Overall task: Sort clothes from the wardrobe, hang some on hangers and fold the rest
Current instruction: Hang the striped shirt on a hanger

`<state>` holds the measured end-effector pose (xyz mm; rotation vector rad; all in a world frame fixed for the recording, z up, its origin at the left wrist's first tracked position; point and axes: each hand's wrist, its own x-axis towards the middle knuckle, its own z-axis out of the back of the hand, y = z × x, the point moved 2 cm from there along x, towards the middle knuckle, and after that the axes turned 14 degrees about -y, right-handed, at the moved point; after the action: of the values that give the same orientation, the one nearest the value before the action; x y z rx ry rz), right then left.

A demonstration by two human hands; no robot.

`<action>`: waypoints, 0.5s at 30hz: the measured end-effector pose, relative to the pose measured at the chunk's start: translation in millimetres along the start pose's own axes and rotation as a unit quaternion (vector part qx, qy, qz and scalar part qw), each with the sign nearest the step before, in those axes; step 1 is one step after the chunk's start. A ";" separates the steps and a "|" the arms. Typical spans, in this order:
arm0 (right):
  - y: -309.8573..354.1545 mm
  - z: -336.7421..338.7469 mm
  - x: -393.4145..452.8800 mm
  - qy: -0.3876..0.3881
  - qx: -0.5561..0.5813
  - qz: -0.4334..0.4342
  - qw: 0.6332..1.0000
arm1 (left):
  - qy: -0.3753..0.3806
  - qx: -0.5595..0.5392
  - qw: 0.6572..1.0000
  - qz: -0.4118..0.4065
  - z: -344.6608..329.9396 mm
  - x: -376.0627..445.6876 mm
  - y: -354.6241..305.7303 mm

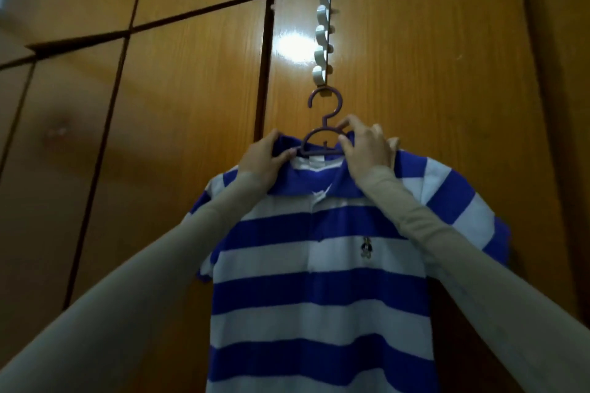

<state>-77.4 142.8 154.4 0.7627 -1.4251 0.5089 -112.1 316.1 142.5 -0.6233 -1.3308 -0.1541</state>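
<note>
While both hands, left, right, pinch striped polo collar, purple hanger on white door hook, wardrobe doors behind

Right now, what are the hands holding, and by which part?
Both hold the striped polo shirt by its collar: left hand at the collar's left side, right hand at its right, beside the purple hanger.

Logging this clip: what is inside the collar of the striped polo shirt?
A purple hanger sits in the collar of the polo shirt, hooked on a white door rack. Both hands, left and right, grip the collar. The hanger's arms are covered by fabric.
</note>
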 end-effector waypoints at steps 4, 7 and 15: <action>15.7 -21.8 46.5 -0.022 -0.022 0.005 1.000 | 0.007 0.023 0.999 -0.037 3.6 57.5 7.9; 18.3 -35.8 73.3 -0.034 -0.023 -0.004 0.999 | 0.007 0.030 0.998 -0.046 -1.5 88.9 14.1; -5.2 -67.3 97.4 -0.033 -0.035 -0.042 0.998 | 0.015 -0.022 0.999 -0.031 -35.0 116.2 32.3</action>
<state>-17.6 176.1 251.2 0.7869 -1.4578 0.3701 -38.0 353.1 236.9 -0.6147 -1.3222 -0.2423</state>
